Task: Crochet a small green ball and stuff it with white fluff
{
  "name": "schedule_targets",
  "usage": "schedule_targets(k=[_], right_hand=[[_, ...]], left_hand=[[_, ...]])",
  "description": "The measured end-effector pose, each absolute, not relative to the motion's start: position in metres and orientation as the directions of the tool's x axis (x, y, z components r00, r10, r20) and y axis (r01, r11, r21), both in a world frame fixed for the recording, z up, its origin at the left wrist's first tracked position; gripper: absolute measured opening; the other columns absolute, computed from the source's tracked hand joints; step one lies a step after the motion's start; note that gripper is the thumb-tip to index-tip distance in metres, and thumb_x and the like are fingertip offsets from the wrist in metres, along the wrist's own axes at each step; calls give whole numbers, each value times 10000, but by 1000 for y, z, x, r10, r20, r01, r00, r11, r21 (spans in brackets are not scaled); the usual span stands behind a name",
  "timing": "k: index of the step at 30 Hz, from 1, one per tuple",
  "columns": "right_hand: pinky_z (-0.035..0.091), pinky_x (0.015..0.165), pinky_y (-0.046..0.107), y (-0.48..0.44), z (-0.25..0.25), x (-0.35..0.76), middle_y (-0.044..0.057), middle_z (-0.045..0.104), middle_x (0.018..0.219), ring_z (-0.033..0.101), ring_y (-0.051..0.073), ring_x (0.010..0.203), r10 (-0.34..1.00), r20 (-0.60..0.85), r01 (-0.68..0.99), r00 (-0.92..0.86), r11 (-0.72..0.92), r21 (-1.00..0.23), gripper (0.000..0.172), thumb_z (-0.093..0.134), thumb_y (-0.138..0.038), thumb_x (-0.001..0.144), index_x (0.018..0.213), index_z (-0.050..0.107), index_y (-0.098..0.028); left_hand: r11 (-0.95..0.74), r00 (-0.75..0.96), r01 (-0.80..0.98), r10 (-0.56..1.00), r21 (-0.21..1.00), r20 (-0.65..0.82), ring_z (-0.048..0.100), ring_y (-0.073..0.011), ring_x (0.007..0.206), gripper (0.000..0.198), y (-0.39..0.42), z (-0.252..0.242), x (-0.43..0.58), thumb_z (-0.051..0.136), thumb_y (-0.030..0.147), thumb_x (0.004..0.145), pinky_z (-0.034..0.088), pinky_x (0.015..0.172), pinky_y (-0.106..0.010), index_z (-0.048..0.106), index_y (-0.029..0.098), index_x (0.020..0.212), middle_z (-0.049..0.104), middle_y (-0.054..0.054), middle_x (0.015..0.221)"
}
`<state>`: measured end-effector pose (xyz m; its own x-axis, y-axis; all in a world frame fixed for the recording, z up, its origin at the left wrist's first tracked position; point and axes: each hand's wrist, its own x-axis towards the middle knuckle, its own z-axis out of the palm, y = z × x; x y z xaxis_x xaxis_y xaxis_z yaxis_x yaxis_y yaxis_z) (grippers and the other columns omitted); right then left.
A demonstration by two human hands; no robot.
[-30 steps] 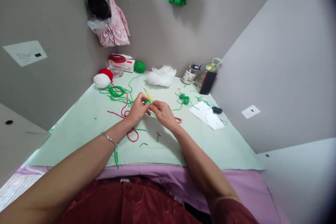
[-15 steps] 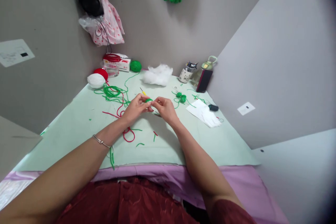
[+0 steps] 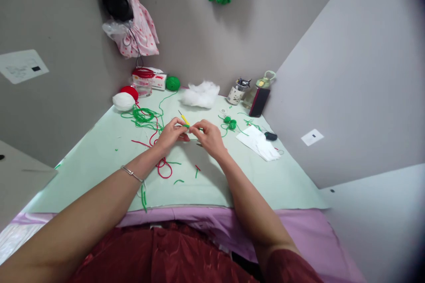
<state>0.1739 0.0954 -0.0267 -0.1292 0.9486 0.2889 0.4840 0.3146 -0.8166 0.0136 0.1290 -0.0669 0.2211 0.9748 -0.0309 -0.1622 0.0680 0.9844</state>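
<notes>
My left hand [image 3: 173, 135] pinches a small green crochet piece [image 3: 186, 126], mostly covered by the fingers. Close against it, my right hand [image 3: 207, 136] has thumb and forefinger pressed together at the piece's right edge. A bit of green shows between the right fingers too. Just beyond the hands is a yellow-handled crochet hook [image 3: 184, 118], apparently lying on the table. Under the right hand a dark pointed tip [image 3: 199, 144] peeks out; the rest is hidden. Two small green crocheted balls [image 3: 229, 122] with loose yarn tails lie right of the hands.
Left of the hands lie tangled green yarn [image 3: 143, 116], red yarn [image 3: 164, 169], and white [image 3: 124, 101] and red yarn balls. Behind sit white stuffing [image 3: 200, 94], a pen cup [image 3: 236, 93], a bottle and a propped phone [image 3: 259, 102]. White paper [image 3: 258, 142] lies at right.
The fingers have shifted slightly around the green piece, so less of it shows and more of the yellow hook handle is visible. The whole view has moved a little.
</notes>
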Motion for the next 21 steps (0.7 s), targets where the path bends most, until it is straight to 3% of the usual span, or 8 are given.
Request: schedule_targets(k=[3,7,9,15,21], right_hand=[[470,807,307,97,-21,180,69,708,1048,625,191,943,935,317,404,-160,356,-843,264,600,-408,905,726,603,-215],[475,655,296,96,-23,179,52,713,1026,588,139,680,939,287,369,-190,339,-865,250,529,-475,945,919,575,-230],[444,648,288,97,-27,180,46,700,1085,532,122,651,943,294,407,-156,333,-850,259,600,-446,905,1055,572,-236],[369,687,290,102,-35,186,-25,622,740,470,140,663,955,229,543,-187,294,-787,213,653,-424,879,828,607,-223],[330,659,281,102,-34,188,-51,527,641,431,137,649,964,168,565,-206,257,-784,303,658,-491,855,751,586,-217]], left_hand=[[85,245,-160,968,983,-44,675,-143,748,152,125,-62,14,707,284,991,603,693,-307,686,135,1015,700,-14,910],[95,250,-161,967,982,-52,656,-134,719,161,123,-60,14,698,294,998,586,660,-288,680,138,1035,688,-9,900],[99,243,-162,968,982,-57,645,-128,703,172,123,-60,12,692,296,1002,579,641,-279,677,141,1075,687,-12,919],[109,264,-166,963,980,-63,677,-151,789,193,125,-66,12,693,303,1001,603,688,-305,683,140,1103,704,-40,1007],[106,300,-184,953,977,-47,691,-167,829,204,123,-68,14,689,318,1003,613,736,-336,687,140,1103,712,-48,1028]])
